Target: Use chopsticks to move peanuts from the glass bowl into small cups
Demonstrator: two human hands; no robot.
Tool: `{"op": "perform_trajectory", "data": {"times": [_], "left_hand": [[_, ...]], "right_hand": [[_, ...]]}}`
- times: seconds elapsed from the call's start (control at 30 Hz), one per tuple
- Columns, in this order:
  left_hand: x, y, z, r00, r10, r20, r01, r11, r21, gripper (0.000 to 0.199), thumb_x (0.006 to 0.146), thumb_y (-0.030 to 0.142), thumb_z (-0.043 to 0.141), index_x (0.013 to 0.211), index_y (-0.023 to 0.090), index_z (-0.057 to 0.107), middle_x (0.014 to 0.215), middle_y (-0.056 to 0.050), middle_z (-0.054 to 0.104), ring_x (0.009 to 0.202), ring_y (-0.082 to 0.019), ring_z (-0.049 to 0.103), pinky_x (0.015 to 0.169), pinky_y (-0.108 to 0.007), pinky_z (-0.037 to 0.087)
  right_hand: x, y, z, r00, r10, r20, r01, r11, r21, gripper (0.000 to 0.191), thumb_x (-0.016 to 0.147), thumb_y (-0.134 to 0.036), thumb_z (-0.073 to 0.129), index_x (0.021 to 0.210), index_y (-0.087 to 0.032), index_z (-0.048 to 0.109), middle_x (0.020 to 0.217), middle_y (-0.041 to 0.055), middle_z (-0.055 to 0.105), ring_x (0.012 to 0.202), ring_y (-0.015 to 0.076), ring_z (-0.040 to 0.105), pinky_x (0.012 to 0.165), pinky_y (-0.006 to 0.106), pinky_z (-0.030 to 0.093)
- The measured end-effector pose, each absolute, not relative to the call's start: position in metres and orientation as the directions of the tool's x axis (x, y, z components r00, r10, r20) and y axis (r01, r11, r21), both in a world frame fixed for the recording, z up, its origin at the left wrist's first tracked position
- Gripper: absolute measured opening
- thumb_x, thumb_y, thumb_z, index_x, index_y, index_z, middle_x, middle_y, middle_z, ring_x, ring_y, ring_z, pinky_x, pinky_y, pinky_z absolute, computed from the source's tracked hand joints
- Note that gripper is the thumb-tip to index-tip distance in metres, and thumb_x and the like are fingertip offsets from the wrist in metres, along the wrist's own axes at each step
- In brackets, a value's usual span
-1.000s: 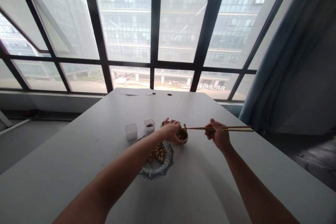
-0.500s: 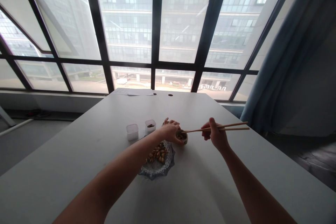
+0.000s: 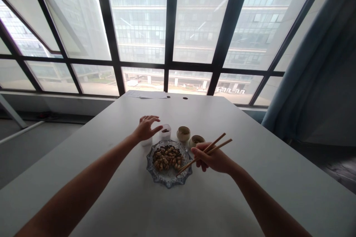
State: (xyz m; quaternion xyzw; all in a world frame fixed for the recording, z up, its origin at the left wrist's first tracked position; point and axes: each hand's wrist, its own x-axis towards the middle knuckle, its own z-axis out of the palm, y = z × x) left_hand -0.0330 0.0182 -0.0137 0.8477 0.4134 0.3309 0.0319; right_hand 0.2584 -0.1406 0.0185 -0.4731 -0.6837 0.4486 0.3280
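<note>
My right hand point(image 3: 211, 157) grips a pair of wooden chopsticks point(image 3: 219, 145), whose tips reach over the right part of a scalloped glass bowl point(image 3: 169, 184). Nuts in shells point(image 3: 166, 158) are heaped in that bowl. My left hand point(image 3: 147, 129) is open and holds nothing, its thumb close to a white plastic cup point(image 3: 165, 136) with a few dark pieces inside. Another white cup point(image 3: 147, 142) is partly hidden below this hand. Behind the bowl stands a round beige pot point(image 3: 183, 134); a second beige pot point(image 3: 197, 140) with small contents is partly covered by my right hand.
The white table point(image 3: 116, 177) extends toward large windows. Papers point(image 3: 152, 95) lie at its far edge, near two dark round holes. A blue curtain point(image 3: 294, 74) hangs at the right.
My left hand has let go of the right-hand pot and moved left toward the plastic cups. My right hand has come left and down, bringing the chopstick tips from the pot to the glass bowl.
</note>
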Motion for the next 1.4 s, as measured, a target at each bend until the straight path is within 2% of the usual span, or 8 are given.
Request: {"op": "perform_trajectory", "data": {"times": [0.1, 0.2, 0.33, 0.47, 0.6, 0.8, 0.97, 1.4], "left_hand": [[-0.069, 0.020, -0.032, 0.278, 0.744, 0.607, 0.684, -0.598, 0.419, 0.040, 0.092, 0.056, 0.052, 0.103, 0.020, 0.066, 0.117, -0.011, 0.070, 0.115, -0.028, 0.061, 0.107, -0.051, 0.038], [-0.091, 0.016, -0.054, 0.207, 0.756, 0.621, 0.643, -0.584, 0.495, 0.046, 0.093, 0.060, 0.046, 0.103, 0.019, 0.065, 0.112, -0.011, 0.070, 0.112, -0.027, 0.063, 0.103, -0.047, 0.044], [-0.102, 0.007, -0.075, 0.167, 0.822, 0.544, 0.582, -0.528, 0.619, 0.059, 0.091, 0.068, 0.041, 0.113, 0.017, 0.061, 0.113, -0.014, 0.069, 0.107, -0.028, 0.064, 0.097, -0.048, 0.049], [-0.102, 0.001, -0.083, 0.178, 0.866, 0.467, 0.493, -0.489, 0.719, 0.065, 0.090, 0.071, 0.039, 0.121, 0.017, 0.056, 0.123, -0.015, 0.065, 0.108, -0.027, 0.064, 0.094, -0.047, 0.051], [-0.099, -0.002, -0.082, 0.212, 0.885, 0.415, 0.544, -0.459, 0.702, 0.072, 0.086, 0.074, 0.043, 0.125, 0.015, 0.056, 0.119, -0.016, 0.065, 0.100, -0.028, 0.065, 0.090, -0.045, 0.051], [-0.098, -0.005, -0.080, 0.255, 0.880, 0.402, 0.587, -0.471, 0.659, 0.067, 0.090, 0.068, 0.043, 0.129, 0.016, 0.054, 0.102, -0.010, 0.066, 0.089, -0.025, 0.064, 0.085, -0.041, 0.050], [-0.099, -0.006, -0.081, 0.271, 0.862, 0.428, 0.572, -0.502, 0.649, 0.063, 0.090, 0.066, 0.046, 0.128, 0.016, 0.055, 0.093, -0.007, 0.064, 0.082, -0.022, 0.062, 0.081, -0.037, 0.049], [-0.098, -0.008, -0.079, 0.286, 0.867, 0.408, 0.575, -0.495, 0.651, 0.065, 0.090, 0.068, 0.043, 0.131, 0.018, 0.054, 0.092, -0.007, 0.063, 0.083, -0.023, 0.061, 0.081, -0.038, 0.048]], "right_hand": [[0.253, -0.136, 0.008, -0.270, 0.956, 0.117, 0.338, 0.207, -0.918, 0.053, 0.085, -0.066, 0.059, 0.066, -0.016, 0.059, 0.055, 0.0026, 0.065, 0.040, 0.0100, 0.057, 0.037, 0.019, 0.040], [0.253, -0.130, -0.002, -0.144, 0.955, 0.261, 0.327, 0.294, -0.898, 0.052, 0.087, -0.064, 0.058, 0.064, -0.017, 0.058, 0.057, 0.0036, 0.066, 0.041, 0.0106, 0.057, 0.039, 0.021, 0.042], [0.258, -0.130, -0.003, -0.019, 0.934, 0.357, 0.326, 0.343, -0.881, 0.049, 0.089, -0.062, 0.058, 0.070, -0.017, 0.063, 0.058, 0.0046, 0.068, 0.041, 0.0121, 0.058, 0.039, 0.022, 0.044], [0.260, -0.136, 0.006, -0.032, 0.927, 0.374, 0.366, 0.359, -0.859, 0.052, 0.091, -0.063, 0.054, 0.067, -0.017, 0.063, 0.050, 0.0041, 0.065, 0.040, 0.0133, 0.058, 0.039, 0.023, 0.044], [0.256, -0.139, 0.006, -0.087, 0.918, 0.388, 0.411, 0.388, -0.825, 0.049, 0.094, -0.058, 0.052, 0.067, -0.018, 0.062, 0.053, 0.0040, 0.065, 0.041, 0.0135, 0.058, 0.040, 0.023, 0.045], [0.247, -0.139, -0.002, -0.267, 0.851, 0.452, 0.517, 0.522, -0.678, 0.045, 0.099, -0.047, 0.049, 0.066, -0.019, 0.061, 0.047, 0.0001, 0.058, 0.040, 0.0119, 0.054, 0.042, 0.023, 0.042], [0.242, -0.141, -0.005, -0.316, 0.807, 0.499, 0.551, 0.584, -0.596, 0.042, 0.099, -0.043, 0.050, 0.066, -0.019, 0.060, 0.049, -0.0007, 0.058, 0.041, 0.0112, 0.052, 0.044, 0.024, 0.042], [0.237, -0.141, -0.008, -0.232, 0.858, 0.458, 0.531, 0.506, -0.680, 0.045, 0.096, -0.052, 0.050, 0.065, -0.022, 0.062, 0.050, 0.0016, 0.062, 0.043, 0.0150, 0.058, 0.046, 0.027, 0.046]]}}
